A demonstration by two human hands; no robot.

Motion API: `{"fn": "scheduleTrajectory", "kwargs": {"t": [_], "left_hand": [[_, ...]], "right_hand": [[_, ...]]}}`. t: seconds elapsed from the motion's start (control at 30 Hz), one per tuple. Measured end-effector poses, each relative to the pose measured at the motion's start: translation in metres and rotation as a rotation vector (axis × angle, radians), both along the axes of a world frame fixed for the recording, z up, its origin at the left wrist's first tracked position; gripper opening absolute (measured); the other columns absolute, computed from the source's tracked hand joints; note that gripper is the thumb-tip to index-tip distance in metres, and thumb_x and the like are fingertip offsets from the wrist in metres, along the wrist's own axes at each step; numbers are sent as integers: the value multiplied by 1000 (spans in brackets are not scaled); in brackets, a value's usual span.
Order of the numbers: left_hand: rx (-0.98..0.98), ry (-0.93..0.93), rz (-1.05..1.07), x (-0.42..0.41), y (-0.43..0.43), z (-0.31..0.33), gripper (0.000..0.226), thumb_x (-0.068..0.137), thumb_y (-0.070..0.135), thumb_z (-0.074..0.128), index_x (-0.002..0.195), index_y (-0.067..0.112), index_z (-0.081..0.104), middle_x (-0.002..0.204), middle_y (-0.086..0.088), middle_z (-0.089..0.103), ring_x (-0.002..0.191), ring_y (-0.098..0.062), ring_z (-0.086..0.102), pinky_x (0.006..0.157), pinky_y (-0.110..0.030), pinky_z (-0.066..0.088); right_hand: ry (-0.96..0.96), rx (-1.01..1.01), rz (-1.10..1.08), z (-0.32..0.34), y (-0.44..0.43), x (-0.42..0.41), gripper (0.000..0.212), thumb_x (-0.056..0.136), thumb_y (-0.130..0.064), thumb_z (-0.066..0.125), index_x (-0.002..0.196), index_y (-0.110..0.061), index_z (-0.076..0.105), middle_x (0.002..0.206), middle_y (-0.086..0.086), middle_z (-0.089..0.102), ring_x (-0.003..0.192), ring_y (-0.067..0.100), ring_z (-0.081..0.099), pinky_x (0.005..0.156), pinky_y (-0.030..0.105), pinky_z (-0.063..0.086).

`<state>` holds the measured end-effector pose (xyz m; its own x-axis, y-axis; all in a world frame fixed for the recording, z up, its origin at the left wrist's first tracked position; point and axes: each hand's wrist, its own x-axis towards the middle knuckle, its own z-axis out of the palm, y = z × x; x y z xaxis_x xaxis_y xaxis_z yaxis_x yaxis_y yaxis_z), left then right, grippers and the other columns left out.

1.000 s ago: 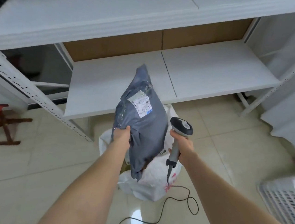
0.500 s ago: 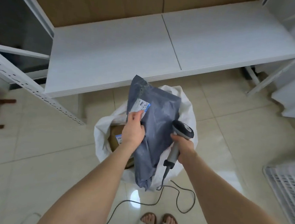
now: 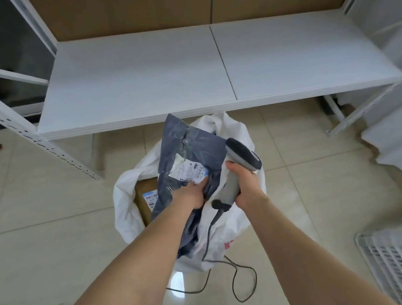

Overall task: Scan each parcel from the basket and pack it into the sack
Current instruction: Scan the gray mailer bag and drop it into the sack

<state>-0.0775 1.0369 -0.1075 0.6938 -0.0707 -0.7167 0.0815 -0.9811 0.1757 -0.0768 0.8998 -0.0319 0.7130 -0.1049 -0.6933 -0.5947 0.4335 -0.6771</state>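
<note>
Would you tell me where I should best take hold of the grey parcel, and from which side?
Probably pinch the parcel by its free upper edge, from above: it stands roughly upright at the mouth of the sack, soft and flat, and the left hand grips its middle just below the label.

Grey parcel (image 3: 190,151) in white sack (image 3: 128,194)

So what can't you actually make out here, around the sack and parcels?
All in the head view:
- Label on the grey parcel: print too small and blurred to read.
- Brown box in the white sack: mostly hidden by the grey parcel and the sack's wall.
- White basket: cut off by the right edge, contents unseen.
- Scanner cable: far end hidden behind the left arm.
</note>
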Motion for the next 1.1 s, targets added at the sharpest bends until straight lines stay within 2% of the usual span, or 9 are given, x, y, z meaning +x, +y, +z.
{"fn": "scheduleTrajectory", "kwargs": {"t": [0.17,0.33,0.43,0.53,0.63,0.73,0.8,0.9,1.1], "left_hand": [[-28,106,82,2,13,4,78,91,45,53,152,34,5,159,-9,11,142,-33,24,112,-50,27],[-109,-120,266,17,38,49,41,99,23,34,135,11,49,143,-16,46,129,-32,44,105,-38,36],[91,-290,368,33,74,52,43,90,8,47,134,9,43,135,-14,47,125,-32,46,99,-42,42],[244,-223,316,42,109,25,68,90,11,54,147,6,18,148,-12,31,137,-28,30,107,-40,33],[282,-213,236,47,119,-19,84,90,15,55,152,13,-1,154,-5,23,139,-27,29,109,-46,28],[280,-300,232,65,127,-48,54,92,14,50,144,15,33,137,-8,50,121,-29,53,93,-40,41],[142,-438,386,83,135,-51,26,96,15,45,117,10,59,117,-14,63,109,-34,59,84,-36,46],[-132,-616,715,110,155,-33,23,97,15,43,102,3,62,108,-20,64,104,-36,59,77,-33,41],[-189,-1004,1011,162,214,20,23,95,15,38,101,10,60,104,-15,65,98,-33,59,71,-29,37]], "right_hand": [[-22,-363,80,10,13,15,13,77,-9,75,75,-8,62,68,5,58,66,22,54,61,29,46],[-51,-272,209,48,50,49,18,79,-10,75,75,-7,58,65,9,54,54,21,54,53,30,48],[7,-188,247,44,79,65,19,81,-11,75,81,-6,57,74,8,58,63,20,60,63,35,55],[57,-130,225,5,101,72,21,85,-14,73,79,-10,54,77,4,57,68,16,56,65,30,50],[98,-144,237,-43,115,77,25,87,-22,72,101,-7,58,93,6,63,85,21,61,80,32,52],[108,-107,231,-78,121,80,17,87,-24,71,94,-12,61,91,4,64,80,19,62,80,34,54],[170,-87,158,-92,123,81,30,83,-24,75,105,-7,64,103,10,68,95,26,66,94,41,52],[201,-18,117,-99,137,85,37,81,-19,76,113,-3,63,109,15,68,103,32,66,98,47,51],[214,-85,127,-115,150,100,46,82,-21,77,119,1,61,116,18,66,104,31,65,99,44,50]]}}
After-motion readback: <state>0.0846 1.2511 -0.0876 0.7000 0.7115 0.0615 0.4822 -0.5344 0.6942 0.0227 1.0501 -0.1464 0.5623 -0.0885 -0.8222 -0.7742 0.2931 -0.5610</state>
